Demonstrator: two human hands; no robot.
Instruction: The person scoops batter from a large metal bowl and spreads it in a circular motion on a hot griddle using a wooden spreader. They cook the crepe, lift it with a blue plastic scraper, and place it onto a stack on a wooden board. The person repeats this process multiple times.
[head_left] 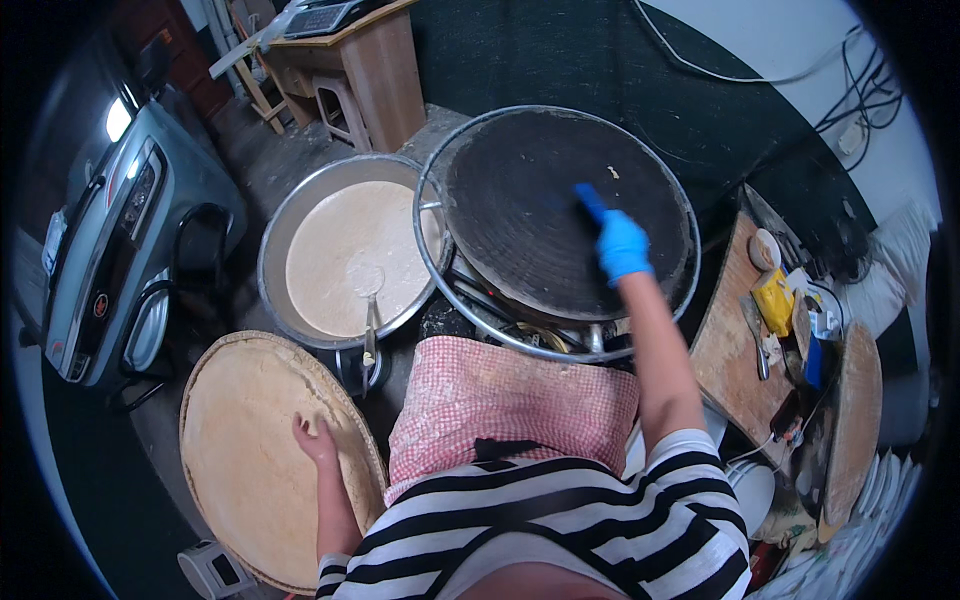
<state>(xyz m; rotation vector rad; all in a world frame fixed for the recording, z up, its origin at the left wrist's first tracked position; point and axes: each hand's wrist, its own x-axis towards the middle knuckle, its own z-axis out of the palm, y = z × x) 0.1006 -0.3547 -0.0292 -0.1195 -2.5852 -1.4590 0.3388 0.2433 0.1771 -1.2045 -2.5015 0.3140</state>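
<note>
My right hand [624, 247], in a blue glove, is closed around a narrow blue tool [590, 203], perhaps a scraper, held over the round black griddle [520, 200]. A small pale scrap [613, 172] lies on the griddle's far right. My left hand [315, 438] is bare, its fingers apart and holding nothing. It is over a large round of thin pale flatbreads [250, 440]; whether it touches them I cannot tell. Left of the griddle stands a wide metal basin [275, 270] of beige batter [330, 240], with a ladle [371, 320] resting in it.
A metal ring [425, 245] surrounds the griddle. On the right, a wooden board [745, 350] carries a yellow packet [773, 300] and a knife [758, 350]. A grey vehicle front [120, 250] stands left, and a wooden desk [375, 85] is behind the basin.
</note>
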